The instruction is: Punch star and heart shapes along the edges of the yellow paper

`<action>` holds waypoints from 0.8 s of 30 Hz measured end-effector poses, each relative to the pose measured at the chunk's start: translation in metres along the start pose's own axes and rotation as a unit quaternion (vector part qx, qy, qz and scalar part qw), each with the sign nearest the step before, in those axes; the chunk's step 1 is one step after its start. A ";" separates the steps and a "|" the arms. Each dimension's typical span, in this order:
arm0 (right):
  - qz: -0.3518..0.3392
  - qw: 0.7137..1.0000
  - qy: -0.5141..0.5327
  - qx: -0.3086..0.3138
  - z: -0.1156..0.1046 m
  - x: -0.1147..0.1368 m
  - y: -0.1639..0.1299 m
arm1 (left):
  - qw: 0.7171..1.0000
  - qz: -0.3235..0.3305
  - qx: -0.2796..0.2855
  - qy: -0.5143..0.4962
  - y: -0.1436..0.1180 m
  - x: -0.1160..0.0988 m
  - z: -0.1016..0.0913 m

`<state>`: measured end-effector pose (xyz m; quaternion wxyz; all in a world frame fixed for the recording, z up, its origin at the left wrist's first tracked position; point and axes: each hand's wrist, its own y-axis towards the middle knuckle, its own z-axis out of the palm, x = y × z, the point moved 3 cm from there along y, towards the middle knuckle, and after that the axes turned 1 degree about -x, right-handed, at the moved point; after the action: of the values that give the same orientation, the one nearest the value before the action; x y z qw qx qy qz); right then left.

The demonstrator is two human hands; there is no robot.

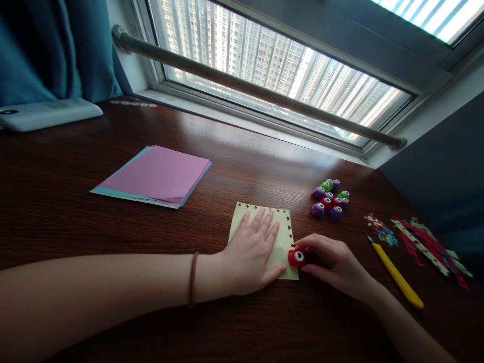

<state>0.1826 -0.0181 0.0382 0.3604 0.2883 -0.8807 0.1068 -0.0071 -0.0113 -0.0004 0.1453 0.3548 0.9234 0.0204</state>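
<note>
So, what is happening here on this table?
A person sits at a dark wooden table by a window. The left hand lies flat on a pale yellow sheet of paper, holding it down. The right hand grips a small red craft punch at the sheet's right edge. Small holes already run along its top and right edges. More punches, a yellow knife, paper strips and a stack of coloured paper lie nearby.

You have 1 head view, close above the desk [75,201], looking forward and down; the window [272,65] fills the upper frame.
</note>
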 end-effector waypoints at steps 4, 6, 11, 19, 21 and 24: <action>-0.002 1.000 0.004 0.005 0.000 0.000 0.000 | 1.000 -0.002 0.000 -0.001 0.000 -0.001 0.000; -0.003 1.000 0.004 0.005 0.001 0.000 0.000 | 1.000 -0.003 0.001 -0.005 0.000 -0.001 0.001; 0.001 1.000 0.005 0.001 0.005 -0.003 0.002 | 1.000 -0.005 0.003 -0.009 0.000 0.000 0.001; 0.028 0.996 0.084 -0.029 0.005 -0.011 0.001 | 1.000 -0.008 0.000 -0.009 0.001 -0.001 -0.005; 0.045 0.990 0.126 -0.048 0.006 -0.014 0.002 | 1.000 -0.002 -0.009 -0.004 0.001 -0.003 -0.006; 0.076 0.975 0.192 -0.075 0.007 -0.018 0.004 | 1.000 0.008 -0.019 0.005 0.001 -0.004 -0.007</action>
<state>0.1866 -0.0099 0.0213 0.5344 0.1665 -0.8198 0.1210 -0.0055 -0.0128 0.0073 0.1474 0.3593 0.9206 0.0406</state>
